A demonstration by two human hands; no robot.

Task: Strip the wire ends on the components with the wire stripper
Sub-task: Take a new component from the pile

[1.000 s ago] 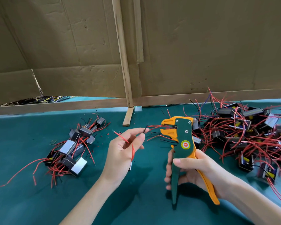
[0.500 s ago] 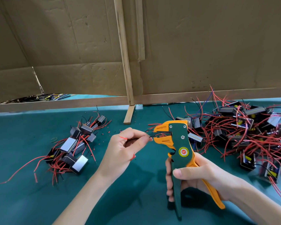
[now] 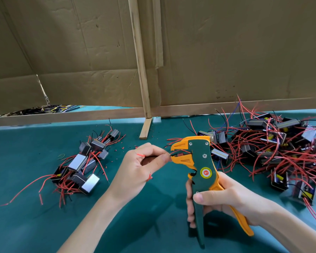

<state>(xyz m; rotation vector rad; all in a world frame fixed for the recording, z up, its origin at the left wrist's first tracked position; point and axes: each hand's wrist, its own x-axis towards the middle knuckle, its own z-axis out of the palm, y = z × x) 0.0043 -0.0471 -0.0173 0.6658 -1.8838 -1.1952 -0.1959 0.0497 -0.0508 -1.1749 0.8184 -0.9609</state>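
Note:
My right hand (image 3: 224, 199) grips the handles of the green and orange wire stripper (image 3: 199, 161), held upright with its jaws pointing left. My left hand (image 3: 139, 172) pinches a thin black wire (image 3: 169, 156) between thumb and fingers, with the wire's end inside the stripper's jaws. Red wire ends (image 3: 140, 154) stick out of my left fist; the component they belong to is hidden in the palm.
A small pile of grey block components with red wires (image 3: 84, 161) lies on the green table at the left. A larger tangled pile (image 3: 274, 147) fills the right. Red insulation bits (image 3: 121, 148) dot the cloth. A cardboard wall (image 3: 226, 52) on a wooden frame (image 3: 142, 88) closes the back.
My left hand moved right and brought the black wire's end into the stripper's jaws. The stripper shifted left and slightly nearer to me, and its handles have come closer together.

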